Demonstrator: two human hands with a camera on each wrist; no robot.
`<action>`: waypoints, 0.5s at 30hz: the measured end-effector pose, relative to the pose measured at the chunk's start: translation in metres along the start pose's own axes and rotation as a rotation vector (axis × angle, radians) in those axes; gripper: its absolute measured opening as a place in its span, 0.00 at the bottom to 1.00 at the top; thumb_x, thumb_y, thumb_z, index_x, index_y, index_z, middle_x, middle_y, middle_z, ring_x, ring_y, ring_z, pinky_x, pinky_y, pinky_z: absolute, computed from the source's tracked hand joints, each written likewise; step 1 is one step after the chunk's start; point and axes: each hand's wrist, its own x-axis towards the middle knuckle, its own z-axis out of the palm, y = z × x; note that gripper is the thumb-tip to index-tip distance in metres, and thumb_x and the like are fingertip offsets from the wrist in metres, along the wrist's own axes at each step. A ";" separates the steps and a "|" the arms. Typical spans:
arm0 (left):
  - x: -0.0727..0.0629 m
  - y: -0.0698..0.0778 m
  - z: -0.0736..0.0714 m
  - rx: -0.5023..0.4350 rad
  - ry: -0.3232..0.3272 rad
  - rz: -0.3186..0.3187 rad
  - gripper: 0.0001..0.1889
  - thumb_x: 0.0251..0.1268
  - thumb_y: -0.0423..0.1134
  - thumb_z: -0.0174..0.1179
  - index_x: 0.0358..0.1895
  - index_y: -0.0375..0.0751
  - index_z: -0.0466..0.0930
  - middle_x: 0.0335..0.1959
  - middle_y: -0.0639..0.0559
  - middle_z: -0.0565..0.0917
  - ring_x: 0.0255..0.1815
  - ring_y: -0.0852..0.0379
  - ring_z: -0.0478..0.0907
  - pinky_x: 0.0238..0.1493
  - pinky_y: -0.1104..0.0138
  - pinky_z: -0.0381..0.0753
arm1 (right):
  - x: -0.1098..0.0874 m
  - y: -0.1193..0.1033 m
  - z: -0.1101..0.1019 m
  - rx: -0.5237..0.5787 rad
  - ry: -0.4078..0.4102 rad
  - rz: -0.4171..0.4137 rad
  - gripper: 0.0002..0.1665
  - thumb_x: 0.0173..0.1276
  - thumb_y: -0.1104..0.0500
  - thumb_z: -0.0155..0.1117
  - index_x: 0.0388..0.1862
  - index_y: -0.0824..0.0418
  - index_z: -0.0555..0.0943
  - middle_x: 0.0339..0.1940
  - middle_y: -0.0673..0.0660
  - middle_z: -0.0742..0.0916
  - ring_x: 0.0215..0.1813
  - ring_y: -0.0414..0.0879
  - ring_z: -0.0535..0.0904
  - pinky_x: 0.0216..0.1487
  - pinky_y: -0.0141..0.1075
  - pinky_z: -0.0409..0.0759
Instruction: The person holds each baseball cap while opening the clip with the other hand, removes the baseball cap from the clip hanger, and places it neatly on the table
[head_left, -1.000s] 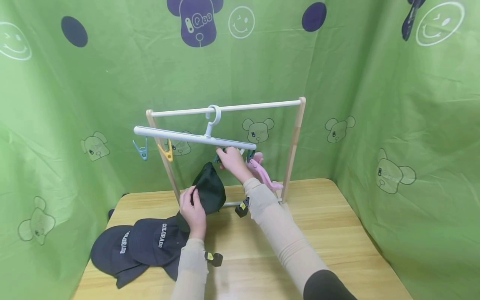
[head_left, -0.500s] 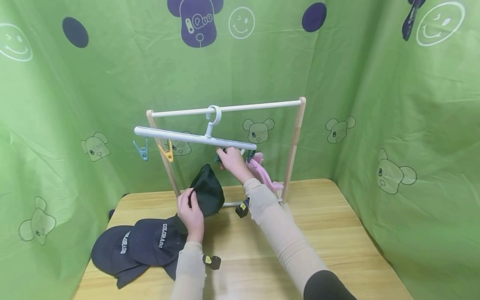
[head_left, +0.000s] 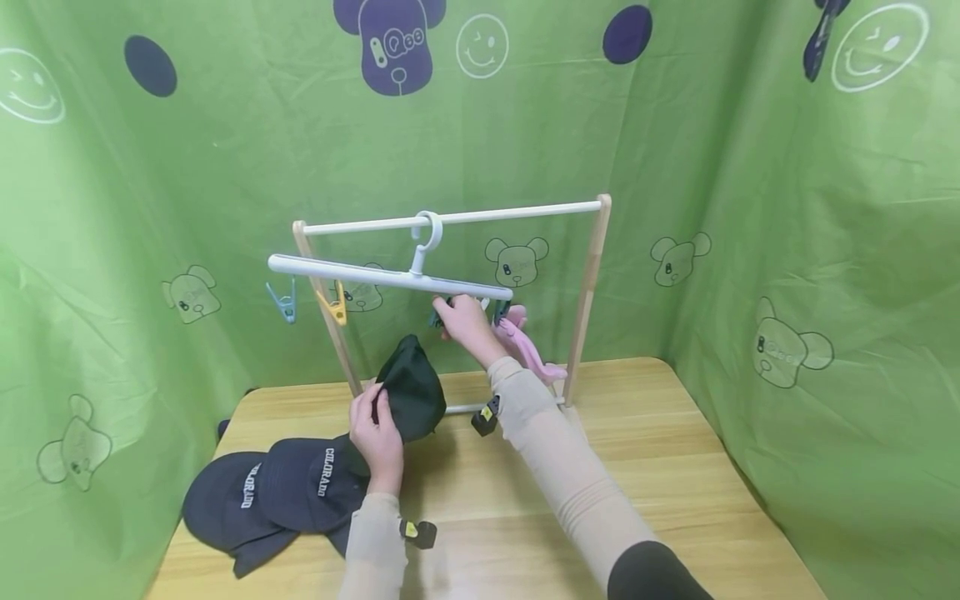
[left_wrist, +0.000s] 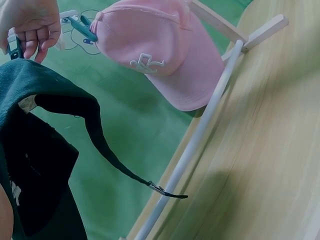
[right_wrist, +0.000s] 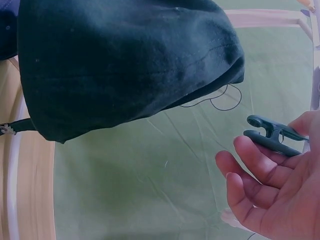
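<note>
My left hand [head_left: 377, 433] grips a dark green cap [head_left: 412, 396] by its edge, below the hanger. The cap's strap [left_wrist: 107, 145], with a metal buckle, dangles loose in the left wrist view. My right hand [head_left: 462, 321] pinches a dark green clip [right_wrist: 272, 135] between thumb and index finger under the white hanger [head_left: 352, 271]. The clip's mouth gapes slightly, and a gap separates it from the cap in the right wrist view. Beside that hand, a pink cap [left_wrist: 145, 45] hangs from another green clip [left_wrist: 82, 29] at the hanger's right end.
The hanger tilts down to the right on a rack with a white bar [head_left: 517, 214] and wooden legs. A blue clip [head_left: 285, 302] and a yellow clip [head_left: 333, 303] hang at its left. Navy caps [head_left: 303, 483] overlap on the wooden table [head_left: 660, 467], front left.
My left hand has shifted down and slightly left with the dark green cap, away from the clip. The right hand stays in place on the clip.
</note>
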 end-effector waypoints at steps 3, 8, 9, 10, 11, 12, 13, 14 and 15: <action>-0.001 -0.005 -0.004 0.009 -0.015 -0.010 0.07 0.65 0.28 0.60 0.42 0.35 0.85 0.44 0.36 0.83 0.49 0.44 0.80 0.54 0.83 0.71 | 0.000 0.001 0.000 -0.005 -0.003 -0.001 0.23 0.73 0.44 0.50 0.22 0.56 0.75 0.12 0.51 0.80 0.18 0.45 0.78 0.24 0.33 0.71; 0.000 0.000 -0.011 0.020 -0.033 -0.019 0.07 0.67 0.32 0.60 0.43 0.37 0.86 0.42 0.39 0.83 0.46 0.49 0.80 0.51 0.80 0.73 | 0.001 0.000 0.000 0.001 -0.001 0.002 0.24 0.73 0.44 0.50 0.23 0.57 0.76 0.12 0.51 0.80 0.18 0.45 0.78 0.24 0.33 0.71; 0.000 0.001 -0.013 0.021 -0.036 -0.020 0.07 0.67 0.32 0.60 0.43 0.37 0.86 0.42 0.39 0.83 0.46 0.48 0.80 0.51 0.80 0.73 | 0.001 0.000 0.000 0.001 -0.001 0.004 0.24 0.73 0.44 0.50 0.23 0.57 0.76 0.12 0.51 0.80 0.18 0.45 0.78 0.24 0.33 0.71; 0.000 0.002 -0.014 0.022 -0.038 -0.019 0.07 0.67 0.32 0.60 0.43 0.37 0.86 0.41 0.40 0.83 0.46 0.47 0.80 0.51 0.80 0.73 | 0.000 0.000 0.000 0.001 -0.002 0.006 0.23 0.73 0.44 0.50 0.23 0.57 0.76 0.12 0.51 0.80 0.18 0.45 0.78 0.24 0.33 0.71; 0.000 0.003 -0.015 0.021 -0.040 -0.018 0.07 0.67 0.32 0.60 0.44 0.37 0.86 0.41 0.39 0.83 0.45 0.46 0.79 0.52 0.80 0.73 | 0.001 0.000 0.000 0.001 -0.003 0.009 0.23 0.73 0.44 0.50 0.24 0.57 0.76 0.12 0.51 0.80 0.18 0.45 0.78 0.24 0.33 0.71; 0.000 0.003 -0.015 0.021 -0.038 -0.015 0.07 0.67 0.32 0.60 0.43 0.37 0.86 0.40 0.40 0.83 0.45 0.46 0.79 0.52 0.80 0.72 | 0.000 0.000 0.000 -0.002 -0.005 0.012 0.23 0.73 0.44 0.50 0.24 0.57 0.76 0.13 0.51 0.80 0.19 0.45 0.78 0.24 0.33 0.71; 0.001 0.008 -0.015 0.030 -0.032 -0.020 0.07 0.66 0.31 0.60 0.43 0.36 0.86 0.40 0.39 0.83 0.45 0.45 0.79 0.52 0.80 0.72 | 0.000 -0.001 0.000 -0.004 -0.007 0.014 0.23 0.73 0.44 0.50 0.24 0.57 0.76 0.13 0.51 0.80 0.19 0.45 0.78 0.24 0.33 0.71; 0.001 0.014 -0.016 0.031 -0.025 -0.014 0.07 0.65 0.29 0.60 0.42 0.34 0.85 0.39 0.39 0.82 0.44 0.44 0.79 0.52 0.80 0.72 | 0.000 -0.001 0.000 -0.006 -0.008 0.015 0.23 0.73 0.44 0.50 0.24 0.57 0.76 0.13 0.51 0.80 0.19 0.45 0.78 0.24 0.33 0.71; 0.001 0.019 -0.016 0.031 -0.019 -0.010 0.07 0.65 0.28 0.60 0.42 0.33 0.85 0.39 0.38 0.82 0.44 0.44 0.79 0.51 0.80 0.72 | 0.000 -0.001 0.000 -0.009 -0.010 0.018 0.23 0.73 0.44 0.50 0.24 0.56 0.76 0.13 0.51 0.80 0.19 0.45 0.78 0.24 0.33 0.71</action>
